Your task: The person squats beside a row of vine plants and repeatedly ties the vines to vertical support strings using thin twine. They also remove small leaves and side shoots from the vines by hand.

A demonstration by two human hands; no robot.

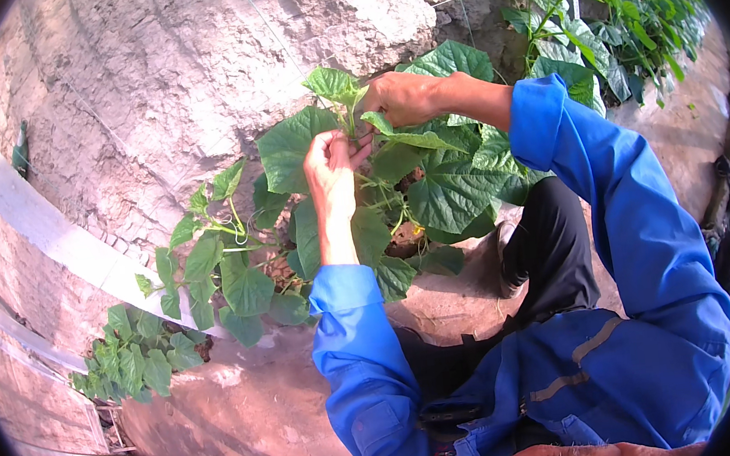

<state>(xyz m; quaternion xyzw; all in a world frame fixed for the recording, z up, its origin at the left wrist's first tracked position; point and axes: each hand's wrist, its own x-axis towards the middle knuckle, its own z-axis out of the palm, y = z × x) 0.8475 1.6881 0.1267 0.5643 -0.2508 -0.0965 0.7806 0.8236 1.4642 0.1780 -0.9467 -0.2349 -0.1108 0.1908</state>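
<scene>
A climbing vine with broad toothed leaves, seemingly a cucumber plant, grows before me against the earthen wall. My left hand has its thumb and fingers closed around the vine's upper stem, just under the young top leaves. Close by on the right, my right hand is curled at the same stem. A leaf and the hand itself cover its fingertips, so what they grip is hidden. A thin string runs up from the plant top along the wall.
The rough earthen wall rises behind the plant. A pale curved strip crosses at left, near another leafy plant. More vines climb at the right. My shoe rests beside the lower leaves.
</scene>
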